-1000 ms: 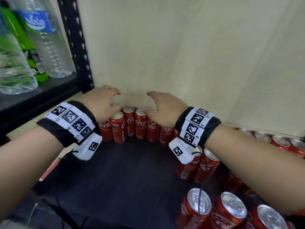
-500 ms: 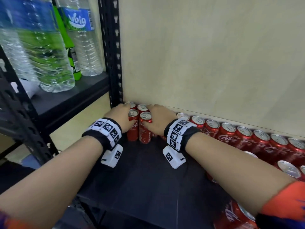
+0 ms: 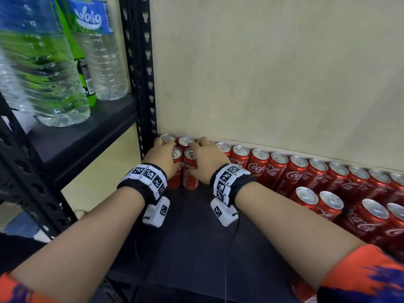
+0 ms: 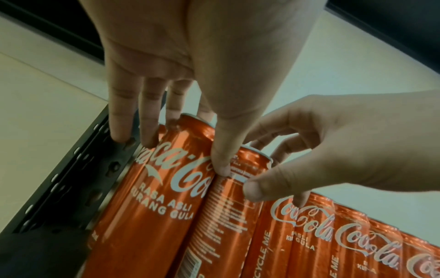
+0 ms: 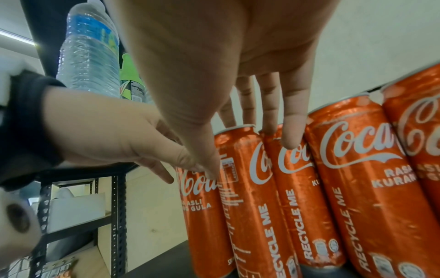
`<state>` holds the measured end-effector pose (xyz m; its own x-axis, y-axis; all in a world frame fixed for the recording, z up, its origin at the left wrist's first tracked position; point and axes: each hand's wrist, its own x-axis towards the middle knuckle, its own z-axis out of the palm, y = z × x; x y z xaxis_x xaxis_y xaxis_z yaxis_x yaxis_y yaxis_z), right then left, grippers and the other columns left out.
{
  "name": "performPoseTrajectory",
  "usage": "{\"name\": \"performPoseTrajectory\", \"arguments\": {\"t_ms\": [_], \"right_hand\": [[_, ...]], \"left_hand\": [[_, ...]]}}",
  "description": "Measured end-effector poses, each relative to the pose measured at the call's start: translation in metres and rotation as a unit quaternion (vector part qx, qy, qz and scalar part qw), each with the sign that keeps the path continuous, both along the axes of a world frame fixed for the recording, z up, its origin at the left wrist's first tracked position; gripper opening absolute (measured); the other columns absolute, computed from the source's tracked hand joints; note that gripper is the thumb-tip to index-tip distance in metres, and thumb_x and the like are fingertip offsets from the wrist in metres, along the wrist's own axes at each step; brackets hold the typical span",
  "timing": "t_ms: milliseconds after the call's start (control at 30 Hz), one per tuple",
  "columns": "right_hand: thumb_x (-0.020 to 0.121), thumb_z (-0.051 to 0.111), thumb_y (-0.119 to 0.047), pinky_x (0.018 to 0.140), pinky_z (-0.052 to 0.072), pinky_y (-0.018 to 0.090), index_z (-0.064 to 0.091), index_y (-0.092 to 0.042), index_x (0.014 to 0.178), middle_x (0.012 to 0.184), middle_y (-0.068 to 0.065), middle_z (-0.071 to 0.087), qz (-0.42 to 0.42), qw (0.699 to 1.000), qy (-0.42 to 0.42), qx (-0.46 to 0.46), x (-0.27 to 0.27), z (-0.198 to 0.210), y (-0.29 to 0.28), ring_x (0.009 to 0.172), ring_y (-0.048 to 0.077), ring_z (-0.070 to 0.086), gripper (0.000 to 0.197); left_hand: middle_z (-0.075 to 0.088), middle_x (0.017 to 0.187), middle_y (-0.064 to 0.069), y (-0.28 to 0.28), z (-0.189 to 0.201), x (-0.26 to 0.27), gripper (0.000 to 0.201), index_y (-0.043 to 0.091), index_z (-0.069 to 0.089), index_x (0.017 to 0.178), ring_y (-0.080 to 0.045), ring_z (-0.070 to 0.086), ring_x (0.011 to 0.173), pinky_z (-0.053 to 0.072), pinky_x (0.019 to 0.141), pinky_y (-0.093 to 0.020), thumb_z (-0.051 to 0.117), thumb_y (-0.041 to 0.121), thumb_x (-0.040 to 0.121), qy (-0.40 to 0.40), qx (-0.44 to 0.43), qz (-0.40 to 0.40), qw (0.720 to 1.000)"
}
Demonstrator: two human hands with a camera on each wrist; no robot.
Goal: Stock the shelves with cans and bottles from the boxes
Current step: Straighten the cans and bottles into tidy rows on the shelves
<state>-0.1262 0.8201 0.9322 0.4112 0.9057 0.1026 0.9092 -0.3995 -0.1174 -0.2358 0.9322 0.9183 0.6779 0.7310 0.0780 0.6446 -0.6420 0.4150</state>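
Slim red Coca-Cola cans (image 3: 260, 167) with silver tops are stood upright in rows on the black shelf (image 3: 192, 237), against the cream back wall (image 3: 262, 73). Two front cans are set at the shelf's far left corner, beside the black perforated upright (image 3: 140, 68). The left hand (image 3: 162, 157) is laid over the leftmost front can (image 3: 175, 169), fingers extended down its far side and thumb pressed at the seam between the two cans. The right hand (image 3: 206, 160) is placed on the neighbouring front can (image 3: 190, 171), fingers loosely spread over the tops and thumb on its side.

The left wrist view alone shows both thumbs nearly meeting on the can's (image 4: 228, 216) printed panel. Only the right wrist view shows "RECYCLE ME" lettering and the water bottle (image 5: 90, 50) from below. The full rows are shown in the head view only.
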Motion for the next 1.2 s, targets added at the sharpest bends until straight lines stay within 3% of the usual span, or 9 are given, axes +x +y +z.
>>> {"name": "performPoseTrajectory", "arguments": {"t_ms": [200,367,500,633,800,967,1100,1200], "right_hand": [[0.077,0.081,-0.031,0.099,0.049,0.044,0.046,-0.01,0.136,0.135,0.013,0.041,-0.004,1.0,0.016,0.011,-0.004,-0.003,-0.001,0.123,0.035,0.048,0.071],[0.079,0.079,-0.022,0.08,0.054,0.04,0.044,-0.009,0.125,0.112,0.013,0.063,-0.013,0.998,0.067,0.01,-0.012,-0.007,-0.006,0.101,0.033,0.064,0.058],[0.079,0.08,-0.027,0.092,0.053,0.039,0.053,-0.016,0.133,0.123,0.008,0.063,-0.02,0.997,0.076,0.013,-0.012,-0.006,-0.011,0.111,0.028,0.062,0.061],[0.077,0.083,-0.032,0.089,0.051,0.033,0.055,-0.021,0.13,0.124,0.003,0.061,-0.029,0.995,0.093,0.006,-0.008,0.005,-0.024,0.112,0.024,0.061,0.061],[0.076,0.085,-0.037,0.087,0.048,0.029,0.057,-0.023,0.131,0.124,-0.001,0.062,-0.03,0.995,0.093,0.006,-0.006,0.024,-0.052,0.112,0.02,0.06,0.063],[0.075,0.086,-0.038,0.089,0.044,0.026,0.058,-0.024,0.132,0.123,-0.004,0.061,-0.033,0.994,0.101,0.008,-0.007,0.043,-0.087,0.112,0.016,0.058,0.064],[0.073,0.087,-0.043,0.092,0.046,0.029,0.057,-0.028,0.133,0.127,-0.005,0.061,-0.044,0.995,0.095,0.003,-0.006,0.051,-0.114,0.115,0.015,0.058,0.069],[0.071,0.087,-0.045,0.094,0.049,0.031,0.057,-0.029,0.133,0.126,-0.006,0.062,-0.048,0.995,0.09,-0.002,-0.004,0.053,-0.133,0.113,0.015,0.059,0.07]], "left_hand": [[0.045,0.126,-0.009,-0.004,0.003,-0.009,0.054,0.018,0.056,0.118,-0.028,0.058,0.106,0.051,0.093,-0.04,0.085,0.033,0.075,0.012,-0.002,-0.023,1.0],[0.053,0.113,-0.004,-0.008,0.0,-0.017,0.054,0.016,0.06,0.113,-0.026,0.058,0.103,0.048,0.085,-0.036,0.089,0.026,0.069,-0.001,0.021,-0.04,0.999],[0.047,0.106,-0.001,-0.011,0.003,-0.023,0.05,0.017,0.065,0.111,-0.026,0.059,0.1,0.049,0.084,-0.034,0.089,0.027,0.068,-0.002,0.024,-0.047,0.999],[0.048,0.097,0.004,-0.012,0.01,-0.026,0.048,0.017,0.068,0.107,-0.018,0.052,0.089,0.045,0.078,-0.03,0.092,0.028,0.067,0.006,0.029,-0.055,0.998],[0.061,0.108,0.005,-0.019,0.021,-0.029,0.059,0.027,0.07,0.108,-0.016,0.06,0.097,0.053,0.083,-0.032,0.096,0.037,0.057,-0.009,-0.014,-0.076,0.997],[0.065,0.105,0.007,-0.04,0.045,-0.032,0.057,0.028,0.073,0.105,-0.015,0.062,0.099,0.056,0.088,-0.036,0.097,0.041,0.055,-0.03,-0.03,-0.132,0.99],[0.065,0.107,0.011,-0.06,0.058,-0.03,0.057,0.029,0.073,0.107,-0.011,0.06,0.101,0.05,0.087,-0.029,0.096,0.04,0.057,-0.032,-0.032,-0.179,0.983],[0.068,0.102,0.014,-0.073,0.061,-0.027,0.054,0.031,0.073,0.103,-0.003,0.061,0.09,0.048,0.077,-0.021,0.097,0.039,0.055,-0.037,-0.046,-0.216,0.975]]}}
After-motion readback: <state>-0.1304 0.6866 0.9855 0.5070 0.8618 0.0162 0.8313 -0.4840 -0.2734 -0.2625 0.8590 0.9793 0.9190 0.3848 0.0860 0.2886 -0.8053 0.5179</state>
